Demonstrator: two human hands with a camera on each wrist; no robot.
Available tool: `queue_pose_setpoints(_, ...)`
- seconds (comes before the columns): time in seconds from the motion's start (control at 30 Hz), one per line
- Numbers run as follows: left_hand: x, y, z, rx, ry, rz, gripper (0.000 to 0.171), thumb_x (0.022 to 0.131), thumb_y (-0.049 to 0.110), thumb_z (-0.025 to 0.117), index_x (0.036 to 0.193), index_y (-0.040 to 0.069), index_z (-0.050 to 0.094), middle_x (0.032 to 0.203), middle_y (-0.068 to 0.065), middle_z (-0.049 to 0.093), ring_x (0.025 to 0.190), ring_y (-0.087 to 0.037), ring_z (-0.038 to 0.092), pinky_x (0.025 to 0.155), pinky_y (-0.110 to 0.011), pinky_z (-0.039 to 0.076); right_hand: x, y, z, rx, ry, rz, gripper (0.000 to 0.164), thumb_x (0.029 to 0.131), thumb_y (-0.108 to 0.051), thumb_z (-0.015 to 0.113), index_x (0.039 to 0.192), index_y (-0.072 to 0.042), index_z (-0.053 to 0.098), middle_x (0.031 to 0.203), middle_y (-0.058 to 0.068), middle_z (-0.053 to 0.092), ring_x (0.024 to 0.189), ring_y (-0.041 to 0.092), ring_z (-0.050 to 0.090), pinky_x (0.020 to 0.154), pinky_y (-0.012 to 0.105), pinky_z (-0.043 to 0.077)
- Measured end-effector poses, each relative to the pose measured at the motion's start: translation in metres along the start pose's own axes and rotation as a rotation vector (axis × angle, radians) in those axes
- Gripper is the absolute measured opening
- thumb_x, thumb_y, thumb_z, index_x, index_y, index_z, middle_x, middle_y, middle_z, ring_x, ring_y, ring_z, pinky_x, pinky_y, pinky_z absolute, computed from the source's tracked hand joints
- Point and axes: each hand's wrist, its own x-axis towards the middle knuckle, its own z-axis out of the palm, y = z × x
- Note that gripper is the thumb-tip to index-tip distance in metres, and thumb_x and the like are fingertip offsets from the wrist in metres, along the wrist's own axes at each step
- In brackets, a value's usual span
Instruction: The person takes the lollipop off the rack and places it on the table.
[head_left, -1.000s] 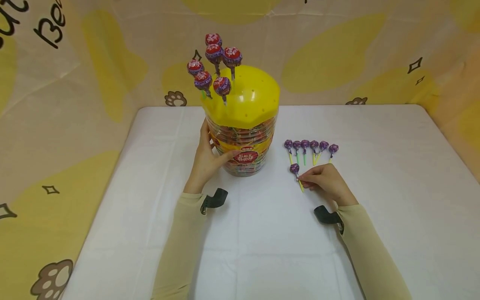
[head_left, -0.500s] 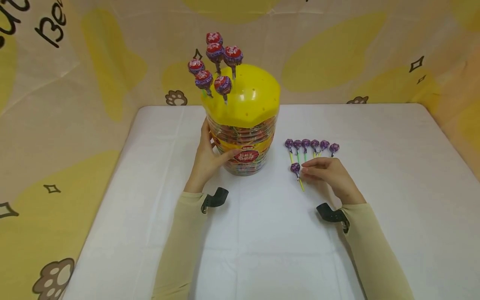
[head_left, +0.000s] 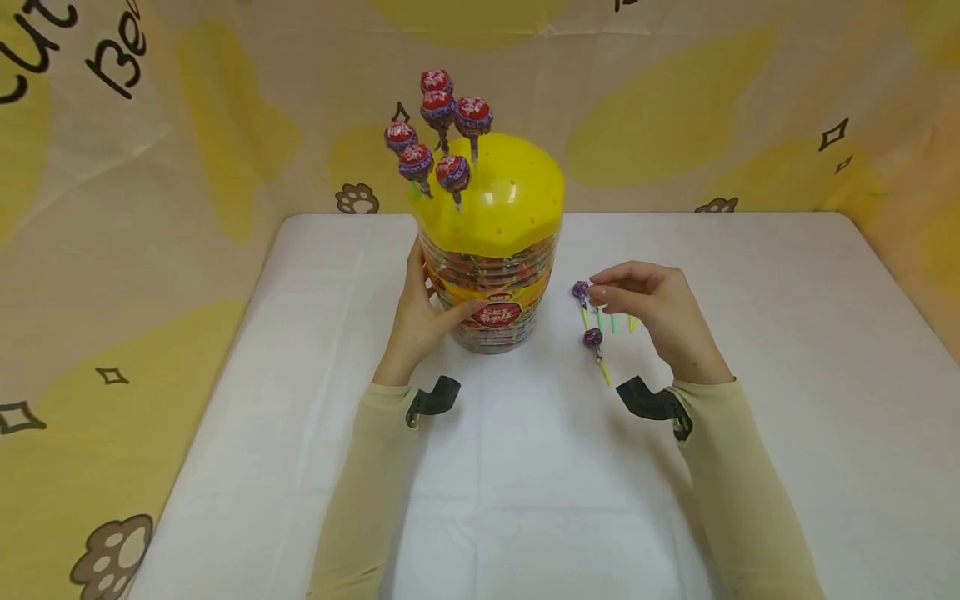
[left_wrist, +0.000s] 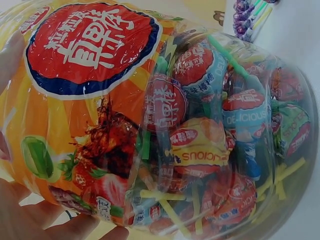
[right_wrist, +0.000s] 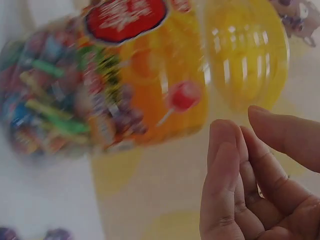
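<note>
My left hand (head_left: 416, 321) grips the side of a clear candy jar (head_left: 487, 271), thumb across its printed label. Several lollipops (head_left: 453, 173) in red and purple wrappers stand upright in the left part of the jar's domed yellow lid (head_left: 517, 196). To the right of the jar, my right hand (head_left: 652, 308) hovers over a row of purple-wrapped lollipops, its fingers bent loosely with nothing between them in the right wrist view. It hides most of that row; the leftmost lollipop (head_left: 581, 289) shows. One more lollipop (head_left: 593, 338) with a yellow stick lies in front.
Through the jar's wall (left_wrist: 200, 125), many wrapped lollipops show inside in the left wrist view. A white cloth (head_left: 480, 467) covers the table. Patterned yellow and beige fabric (head_left: 645, 108) hangs behind and at both sides.
My right hand has let go of the front lollipop's stick and moved up and back over the row. That lollipop stays on the table. My left hand keeps its grip on the jar.
</note>
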Motion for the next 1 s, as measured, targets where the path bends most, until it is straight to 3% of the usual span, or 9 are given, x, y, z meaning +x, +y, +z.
queue_pose_setpoints(0.3, 0.0, 0.0, 0.0, -0.004, 0.0, 0.002, 0.102, 0.081, 0.023, 0.076, 0.152, 0.02, 0.002, 0.154, -0.007, 0.018, 0.139, -0.029, 0.024, 0.11, -0.052, 0.027, 0.012, -0.049, 0.022, 0.122, 0.005, -0.128, 0.018, 0.086, -0.008, 0.068, 0.097, 0.007, 0.067, 0.093, 0.012, 0.068, 0.083, 0.026, 0.065, 0.074, 0.028, 0.055)
queue_pose_setpoints(0.53, -0.001, -0.001, -0.001, -0.008, 0.003, 0.002, 0.103, 0.08, 0.024, 0.076, 0.152, 0.021, 0.002, 0.154, -0.005, 0.018, 0.139, -0.027, 0.024, 0.11, -0.049, 0.027, 0.017, -0.08, 0.04, 0.163, 0.029, -0.214, 0.016, 0.084, -0.012, 0.072, 0.094, 0.001, 0.069, 0.097, 0.015, 0.065, 0.087, 0.031, 0.06, 0.076, 0.03, 0.054)
queue_pose_setpoints(0.8, -0.001, 0.0, -0.001, -0.012, -0.005, -0.003, 0.103, 0.08, 0.025, 0.076, 0.152, 0.023, 0.002, 0.154, -0.005, 0.018, 0.139, -0.027, 0.024, 0.11, -0.051, 0.026, 0.025, -0.103, 0.059, 0.24, 0.045, -0.305, 0.011, 0.083, -0.006, 0.072, 0.091, 0.001, 0.07, 0.094, 0.017, 0.065, 0.087, 0.031, 0.061, 0.081, 0.031, 0.054)
queue_pose_setpoints(1.0, -0.001, 0.002, -0.001, -0.013, -0.006, -0.007, 0.103, 0.08, 0.025, 0.077, 0.152, 0.022, 0.002, 0.154, -0.004, 0.017, 0.139, -0.027, 0.023, 0.111, -0.051, 0.026, 0.035, -0.116, 0.07, 0.197, 0.082, -0.333, 0.013, 0.082, -0.005, 0.072, 0.093, 0.002, 0.07, 0.096, 0.014, 0.066, 0.09, 0.028, 0.061, 0.082, 0.03, 0.054)
